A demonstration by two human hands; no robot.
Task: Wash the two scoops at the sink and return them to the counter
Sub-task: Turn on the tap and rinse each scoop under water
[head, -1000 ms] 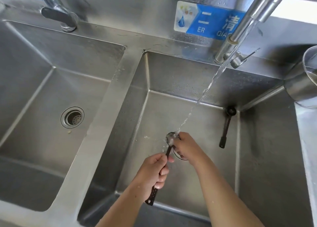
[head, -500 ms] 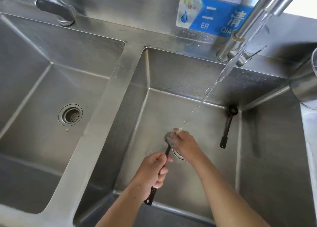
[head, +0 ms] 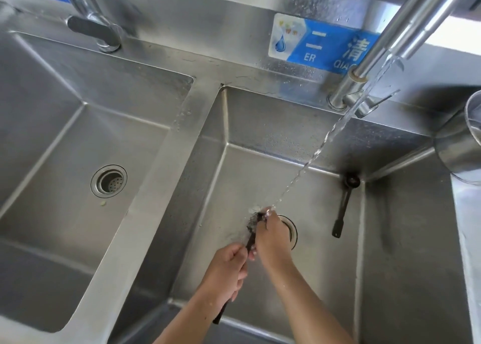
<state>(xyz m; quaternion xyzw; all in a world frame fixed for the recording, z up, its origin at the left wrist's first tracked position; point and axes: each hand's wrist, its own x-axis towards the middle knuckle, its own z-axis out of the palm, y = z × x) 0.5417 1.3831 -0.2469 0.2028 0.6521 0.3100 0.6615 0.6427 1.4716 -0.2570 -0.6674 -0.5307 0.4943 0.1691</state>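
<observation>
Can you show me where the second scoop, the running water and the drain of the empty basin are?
Second scoop point(head: 343, 205): head view, on the middle of its dark handle, lying in the right basin.
Running water point(head: 322, 146): head view, midway down the stream.
Left basin drain point(head: 109, 180): head view, on the strainer's centre.

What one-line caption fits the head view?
Left hand holds a scoop under running water; right hand rubs its bowl.

Both forearms point(head: 307, 299) are bare, with no sleeves or jewellery visible.
</observation>
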